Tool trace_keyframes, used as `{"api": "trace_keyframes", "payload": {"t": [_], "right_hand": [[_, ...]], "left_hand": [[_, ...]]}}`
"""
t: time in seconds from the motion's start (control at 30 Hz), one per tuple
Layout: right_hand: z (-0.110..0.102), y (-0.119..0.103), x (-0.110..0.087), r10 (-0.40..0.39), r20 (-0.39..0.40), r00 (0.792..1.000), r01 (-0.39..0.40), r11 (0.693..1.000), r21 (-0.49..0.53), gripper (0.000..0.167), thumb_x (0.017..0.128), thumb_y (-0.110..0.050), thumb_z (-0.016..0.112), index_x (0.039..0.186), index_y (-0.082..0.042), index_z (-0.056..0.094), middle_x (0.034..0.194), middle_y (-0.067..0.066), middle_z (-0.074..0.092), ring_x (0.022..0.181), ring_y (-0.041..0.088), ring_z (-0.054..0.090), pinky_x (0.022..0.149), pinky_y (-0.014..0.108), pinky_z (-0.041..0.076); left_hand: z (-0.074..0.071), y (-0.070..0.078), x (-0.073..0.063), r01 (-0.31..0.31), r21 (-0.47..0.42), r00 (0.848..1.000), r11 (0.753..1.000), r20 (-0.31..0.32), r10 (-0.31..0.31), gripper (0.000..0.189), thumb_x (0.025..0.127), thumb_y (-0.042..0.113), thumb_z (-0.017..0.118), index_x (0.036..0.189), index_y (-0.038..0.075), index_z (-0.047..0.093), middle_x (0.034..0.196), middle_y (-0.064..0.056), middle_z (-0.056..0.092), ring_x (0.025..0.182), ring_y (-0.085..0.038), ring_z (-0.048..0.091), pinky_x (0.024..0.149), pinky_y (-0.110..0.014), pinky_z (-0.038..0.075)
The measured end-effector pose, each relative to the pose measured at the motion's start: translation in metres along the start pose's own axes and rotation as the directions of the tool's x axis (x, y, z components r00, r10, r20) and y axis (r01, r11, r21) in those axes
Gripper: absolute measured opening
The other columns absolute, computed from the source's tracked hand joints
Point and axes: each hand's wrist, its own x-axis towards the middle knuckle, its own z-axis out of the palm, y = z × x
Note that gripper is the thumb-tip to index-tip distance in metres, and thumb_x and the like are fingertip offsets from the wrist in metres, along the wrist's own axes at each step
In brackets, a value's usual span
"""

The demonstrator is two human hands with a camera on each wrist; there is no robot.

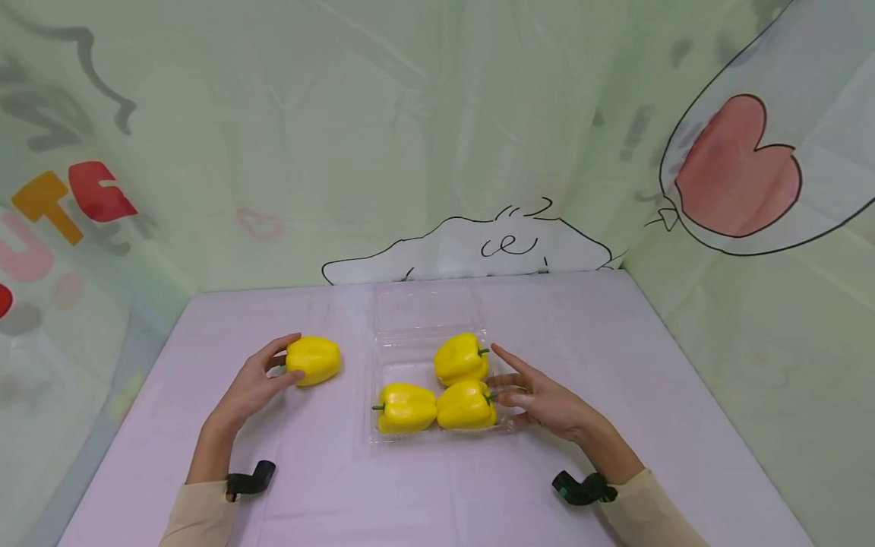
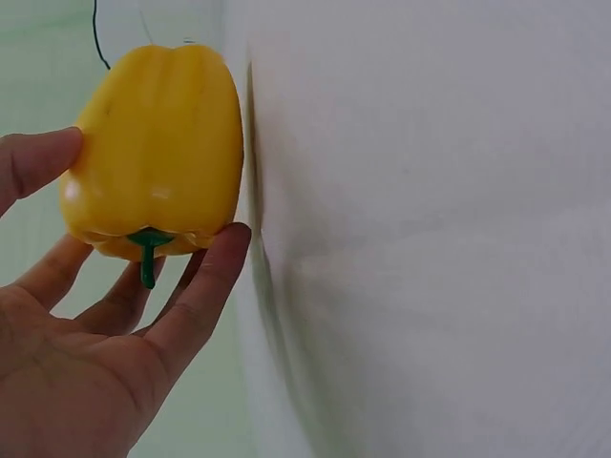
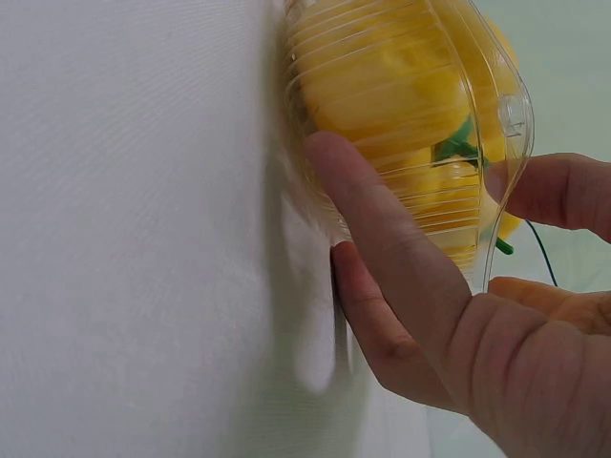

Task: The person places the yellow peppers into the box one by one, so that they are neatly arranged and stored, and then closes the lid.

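My left hand [image 1: 251, 387] grips a yellow bell pepper [image 1: 313, 361] at the left of the table, thumb on one side and fingers on the other. In the left wrist view the green stem of this pepper [image 2: 158, 143] points toward the palm. A clear plastic clamshell box [image 1: 403, 371] stands in the middle, its lid folded back. Three yellow peppers lie in it: one front left [image 1: 406, 409], one front right [image 1: 467, 405], one back right [image 1: 461, 358]. My right hand [image 1: 547, 399] holds the box's right wall, with fingertips [image 3: 334, 157] against the ribbed side.
A pale lilac cloth covers the table [image 1: 383, 494]. The box's back left part holds no pepper. Printed pale green curtains [image 1: 410, 152] surround the table at the back and sides. A small black device [image 1: 251, 479] is strapped at each wrist.
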Motion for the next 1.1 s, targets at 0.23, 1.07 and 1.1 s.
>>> {"api": "trace_keyframes", "payload": {"t": [0.23,1.07,1.1], "right_hand": [[-0.001,-0.001,0.0,0.004,-0.001,1.0,-0.004,1.0,0.005,0.088,0.105,-0.01,0.058,0.172,-0.027,0.004,0.162,0.037,0.034,0.137,0.044,0.056,0.095,0.049,0.064],[0.001,0.0,0.001,0.01,-0.003,1.0,-0.01,1.0,0.01,0.089,0.104,-0.011,0.058,0.172,-0.029,0.004,0.163,0.036,0.035,0.138,0.043,0.056,0.098,0.053,0.063],[0.001,0.0,0.001,0.01,-0.003,1.0,-0.01,1.0,0.005,0.089,0.104,-0.011,0.058,0.172,-0.029,0.004,0.163,0.036,0.035,0.138,0.043,0.056,0.099,0.053,0.063]], "left_hand": [[0.005,0.009,0.001,-0.022,-0.002,1.0,1.0,-0.019,0.022,0.072,0.1,0.029,0.073,0.163,0.014,0.04,0.169,-0.015,0.04,0.148,-0.043,0.046,0.118,-0.065,0.044],[0.045,0.058,0.003,-0.201,-0.056,0.979,0.978,-0.025,0.2,0.067,0.099,0.02,0.075,0.159,0.014,0.046,0.164,-0.013,0.046,0.143,-0.04,0.052,0.112,-0.052,0.054],[0.046,0.059,0.004,-0.209,-0.056,0.978,0.976,-0.014,0.209,0.067,0.098,0.02,0.076,0.159,0.015,0.047,0.164,-0.013,0.047,0.143,-0.04,0.052,0.112,-0.051,0.055]]}}
